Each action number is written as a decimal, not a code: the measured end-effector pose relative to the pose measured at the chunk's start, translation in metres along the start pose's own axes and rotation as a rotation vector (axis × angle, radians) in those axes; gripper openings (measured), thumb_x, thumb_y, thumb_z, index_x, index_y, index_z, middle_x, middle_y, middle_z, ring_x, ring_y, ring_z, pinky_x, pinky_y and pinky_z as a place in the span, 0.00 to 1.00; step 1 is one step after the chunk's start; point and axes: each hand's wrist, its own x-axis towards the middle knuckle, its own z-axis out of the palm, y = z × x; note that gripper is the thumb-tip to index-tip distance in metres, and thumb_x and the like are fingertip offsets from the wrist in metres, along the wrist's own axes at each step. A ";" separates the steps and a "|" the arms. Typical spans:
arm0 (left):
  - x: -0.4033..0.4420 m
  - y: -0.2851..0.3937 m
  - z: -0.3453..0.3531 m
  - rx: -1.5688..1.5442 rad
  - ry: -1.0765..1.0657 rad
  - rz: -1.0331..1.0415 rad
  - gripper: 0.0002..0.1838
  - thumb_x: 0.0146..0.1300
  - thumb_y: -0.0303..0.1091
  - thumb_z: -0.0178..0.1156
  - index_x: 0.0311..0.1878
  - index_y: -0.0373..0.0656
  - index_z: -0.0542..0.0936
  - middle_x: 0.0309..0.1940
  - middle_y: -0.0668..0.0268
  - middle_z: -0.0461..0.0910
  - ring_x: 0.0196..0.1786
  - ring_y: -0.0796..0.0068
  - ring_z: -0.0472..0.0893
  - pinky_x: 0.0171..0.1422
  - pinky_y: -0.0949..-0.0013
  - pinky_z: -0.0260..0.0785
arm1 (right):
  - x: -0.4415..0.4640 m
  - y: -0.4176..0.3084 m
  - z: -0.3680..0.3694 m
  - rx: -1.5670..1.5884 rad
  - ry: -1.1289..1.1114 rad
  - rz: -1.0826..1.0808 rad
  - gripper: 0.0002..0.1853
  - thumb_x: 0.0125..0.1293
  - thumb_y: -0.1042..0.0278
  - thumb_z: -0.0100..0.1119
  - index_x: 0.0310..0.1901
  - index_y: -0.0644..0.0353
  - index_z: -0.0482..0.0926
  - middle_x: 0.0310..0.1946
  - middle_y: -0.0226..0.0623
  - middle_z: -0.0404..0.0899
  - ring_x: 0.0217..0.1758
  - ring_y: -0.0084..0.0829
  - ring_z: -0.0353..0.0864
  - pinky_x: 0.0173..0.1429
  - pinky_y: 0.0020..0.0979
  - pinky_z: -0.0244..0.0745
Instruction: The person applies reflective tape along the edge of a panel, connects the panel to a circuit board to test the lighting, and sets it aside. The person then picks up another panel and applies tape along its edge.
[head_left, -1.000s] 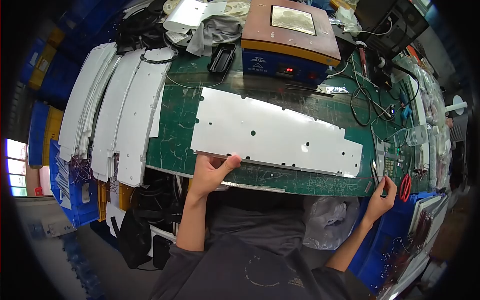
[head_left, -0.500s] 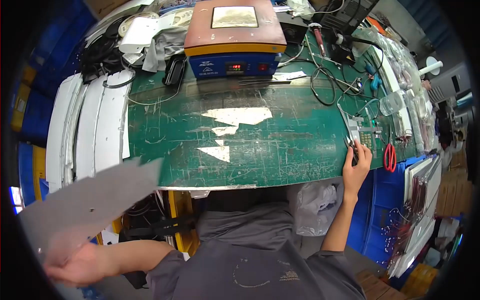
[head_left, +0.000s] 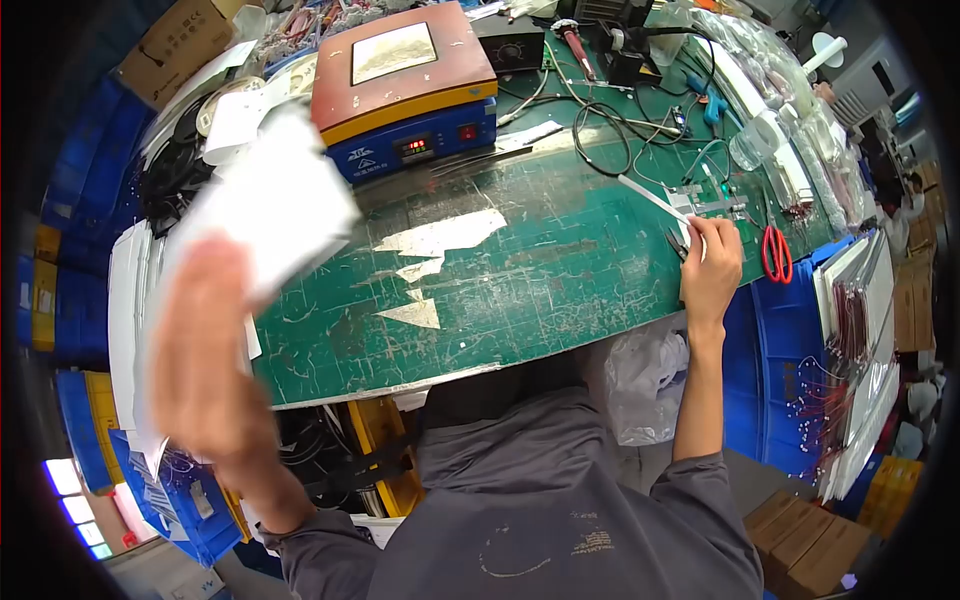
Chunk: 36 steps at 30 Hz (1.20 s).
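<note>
My left hand (head_left: pixel 205 345), blurred by motion, grips a stiff white sheet (head_left: pixel 285 205) raised over the left side of the bench. The sheet's near edge is hidden by the fingers. At the right side of the bench, my right hand (head_left: pixel 714 255) is closed around a dark, pointed two-jawed hand tool (head_left: pixel 677 243), partly covered by the fingers. A thin white strip (head_left: pixel 650 198) extends from the same fingertips towards the upper left. Just beyond them lies a small flat grey fixture (head_left: pixel 712 203). Red-handled scissors (head_left: pixel 776 254) rest right of this hand.
A blue heating plate (head_left: pixel 405 110) with a lit display stands at the back of the green bench mat (head_left: pixel 540 270). Torn pale patches (head_left: pixel 445 232) mark the mat. White sheets (head_left: pixel 130 290) are stacked at left. Cables (head_left: pixel 610 150) and a clear bottle (head_left: pixel 755 145) lie back right.
My left hand has swung up and inward with the white sheet, from the lower left to above the bench. The thin strip now sticks out from my right fingers. The view has turned.
</note>
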 end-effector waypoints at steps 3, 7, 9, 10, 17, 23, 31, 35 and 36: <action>-0.027 0.055 0.048 -0.206 -0.255 0.061 0.23 0.66 0.22 0.65 0.63 0.47 0.90 0.61 0.60 0.90 0.64 0.64 0.89 0.61 0.65 0.83 | -0.013 -0.015 -0.005 0.215 -0.038 0.127 0.05 0.73 0.79 0.66 0.47 0.63 0.87 0.43 0.38 0.85 0.48 0.38 0.86 0.53 0.39 0.78; -0.057 0.106 0.103 -0.461 -0.300 0.084 0.28 0.64 0.23 0.66 0.69 0.47 0.86 0.64 0.60 0.88 0.65 0.66 0.88 0.60 0.66 0.83 | -0.040 -0.040 -0.012 0.837 -0.215 0.491 0.07 0.79 0.80 0.62 0.54 0.63 0.84 0.47 0.37 0.88 0.54 0.25 0.87 0.59 0.29 0.79; -0.065 0.128 0.119 -0.524 -0.311 0.050 0.29 0.62 0.23 0.65 0.68 0.47 0.87 0.65 0.60 0.88 0.66 0.64 0.87 0.61 0.63 0.82 | -0.054 -0.063 -0.015 1.228 -0.235 0.608 0.12 0.78 0.80 0.63 0.60 0.63 0.80 0.48 0.40 0.88 0.55 0.26 0.87 0.61 0.28 0.80; -0.066 0.139 0.124 -0.548 -0.308 0.032 0.29 0.60 0.22 0.65 0.67 0.48 0.87 0.65 0.60 0.88 0.66 0.63 0.87 0.62 0.62 0.81 | -0.058 -0.071 -0.016 1.287 -0.236 0.622 0.14 0.77 0.82 0.63 0.61 0.63 0.78 0.48 0.41 0.87 0.55 0.27 0.87 0.62 0.29 0.80; -0.056 0.179 0.127 -0.889 -0.376 -0.217 0.17 0.67 0.33 0.72 0.59 0.48 0.89 0.65 0.62 0.85 0.66 0.55 0.82 0.66 0.54 0.76 | -0.070 -0.085 -0.007 1.272 -0.281 0.523 0.11 0.74 0.89 0.62 0.50 0.63 0.74 0.49 0.43 0.86 0.55 0.30 0.88 0.64 0.32 0.83; -0.042 0.204 0.154 -1.015 -0.320 -0.453 0.11 0.64 0.36 0.75 0.49 0.47 0.90 0.56 0.64 0.84 0.61 0.56 0.80 0.64 0.55 0.73 | -0.058 -0.091 -0.004 1.187 -0.417 0.602 0.08 0.75 0.88 0.64 0.49 0.66 0.78 0.55 0.45 0.87 0.60 0.34 0.91 0.65 0.30 0.86; -0.032 0.213 0.160 -0.965 -0.372 -0.491 0.14 0.61 0.42 0.78 0.46 0.51 0.85 0.53 0.67 0.79 0.58 0.61 0.76 0.63 0.57 0.66 | -0.068 -0.078 0.000 1.160 -0.431 0.555 0.14 0.74 0.86 0.66 0.56 0.67 0.76 0.50 0.44 0.91 0.55 0.30 0.93 0.62 0.27 0.87; -0.032 0.213 0.160 -0.946 -0.390 -0.499 0.16 0.60 0.44 0.79 0.45 0.51 0.85 0.52 0.67 0.78 0.59 0.61 0.76 0.63 0.57 0.65 | -0.068 -0.081 -0.002 1.080 -0.444 0.533 0.14 0.74 0.87 0.66 0.56 0.66 0.74 0.49 0.46 0.90 0.53 0.29 0.92 0.62 0.28 0.87; -0.032 0.214 0.160 -0.945 -0.385 -0.497 0.16 0.60 0.44 0.79 0.45 0.51 0.85 0.52 0.67 0.78 0.59 0.61 0.76 0.63 0.57 0.65 | -0.068 -0.081 -0.002 1.060 -0.443 0.518 0.14 0.74 0.87 0.65 0.56 0.65 0.73 0.50 0.48 0.90 0.53 0.29 0.92 0.62 0.28 0.87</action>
